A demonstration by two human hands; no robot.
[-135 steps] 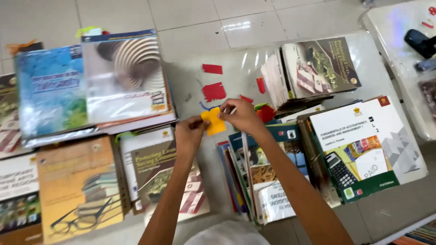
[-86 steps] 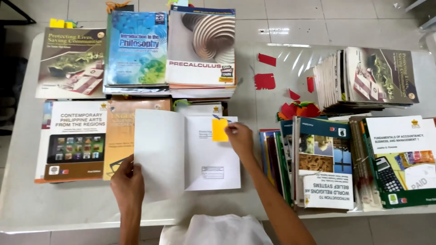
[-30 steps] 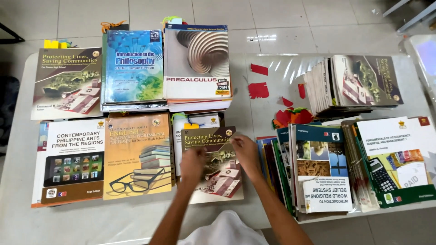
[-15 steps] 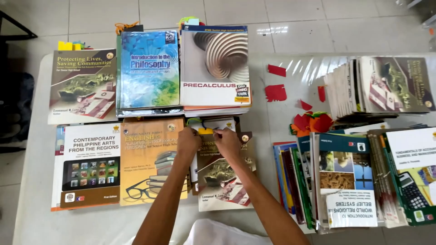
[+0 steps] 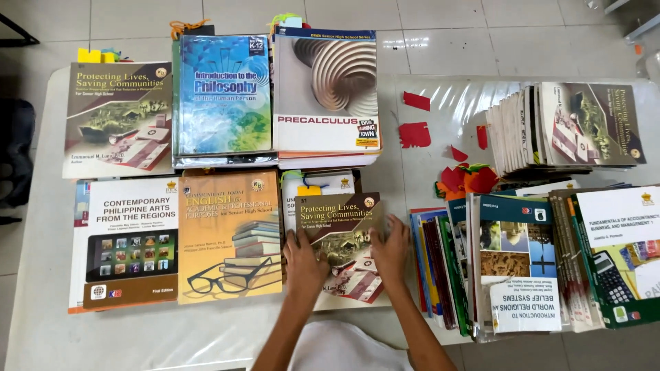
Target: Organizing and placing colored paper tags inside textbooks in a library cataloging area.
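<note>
A closed brown textbook [image 5: 342,227] lies on the white table [image 5: 206,336] in front of me, on top of another white book [image 5: 323,184]. A small yellow paper tab [image 5: 309,190] sticks out at its top edge. My left hand [image 5: 304,264] rests flat on the book's left side. My right hand [image 5: 390,249] presses against its right edge. Both hands have fingers spread on the cover and grip nothing.
Stacks of textbooks cover the table: three piles at the back left [image 5: 223,96], two books at the front left [image 5: 230,237], upright and stacked books at the right [image 5: 522,264]. Red paper scraps [image 5: 414,134] lie in the middle back.
My hands slid down from the book's top edge, where they handled the yellow tab, to its lower sides. Earlier the book was open; it is now closed.
</note>
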